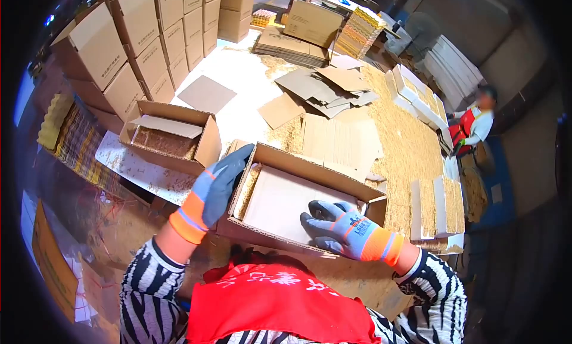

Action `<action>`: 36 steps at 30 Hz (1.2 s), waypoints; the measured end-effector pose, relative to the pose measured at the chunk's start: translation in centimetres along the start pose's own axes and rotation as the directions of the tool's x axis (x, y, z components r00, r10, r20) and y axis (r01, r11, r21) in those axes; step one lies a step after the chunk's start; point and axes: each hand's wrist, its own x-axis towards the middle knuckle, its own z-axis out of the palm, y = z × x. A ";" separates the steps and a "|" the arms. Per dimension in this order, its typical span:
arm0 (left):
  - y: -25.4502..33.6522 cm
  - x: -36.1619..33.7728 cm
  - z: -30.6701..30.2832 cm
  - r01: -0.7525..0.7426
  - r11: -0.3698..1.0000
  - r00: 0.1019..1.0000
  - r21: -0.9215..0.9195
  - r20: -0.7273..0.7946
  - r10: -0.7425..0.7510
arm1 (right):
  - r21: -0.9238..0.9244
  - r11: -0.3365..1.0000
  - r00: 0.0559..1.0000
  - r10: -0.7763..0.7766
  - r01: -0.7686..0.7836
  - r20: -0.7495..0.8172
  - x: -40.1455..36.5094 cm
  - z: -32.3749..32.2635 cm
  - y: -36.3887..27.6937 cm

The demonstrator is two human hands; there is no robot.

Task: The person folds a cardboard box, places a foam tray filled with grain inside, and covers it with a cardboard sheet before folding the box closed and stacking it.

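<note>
An open cardboard box [286, 242] stands right in front of me, tilted a little. A flat pale cardboard sheet [292, 204] lies inside it, with straw-like brown material [248, 192] showing along its left end. My left hand [226, 186], in a grey and orange glove, grips the box's left end, with its fingers along the outer wall. My right hand [342, 228], gloved alike, reaches over the near wall and rests on the sheet. Its fingers are bent and apart, and nothing shows between them.
Another open box [202, 144] with straw-like filling stands left. Stacked cartons [128, 31] rise behind it. Loose cardboard sheets [325, 90] and straw-like material [396, 147] cover the table. White trays [424, 210] stand right; a seated person [473, 126] is beyond. Egg-tray stacks [77, 141] are left.
</note>
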 end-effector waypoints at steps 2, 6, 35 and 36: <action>-0.2 0.0 -0.4 0.143 0.929 0.986 -0.342 0.128 -0.105 | -0.037 0.999 0.999 -0.012 0.011 -0.036 0.2 0.9 0.6; -1.7 -0.1 2.4 0.554 0.726 0.830 -0.408 0.338 -0.444 | 0.039 0.999 0.997 0.008 -0.005 -0.080 -0.5 2.1 1.1; -3.5 -4.8 9.2 0.502 0.782 0.860 -0.370 0.119 -0.496 | 0.995 0.081 0.547 0.831 0.058 -0.099 -11.9 13.0 9.4; -1.9 -3.8 8.4 0.331 0.909 0.941 -0.254 0.021 -0.337 | 0.991 0.130 0.623 0.773 0.029 -0.119 -12.1 12.3 9.9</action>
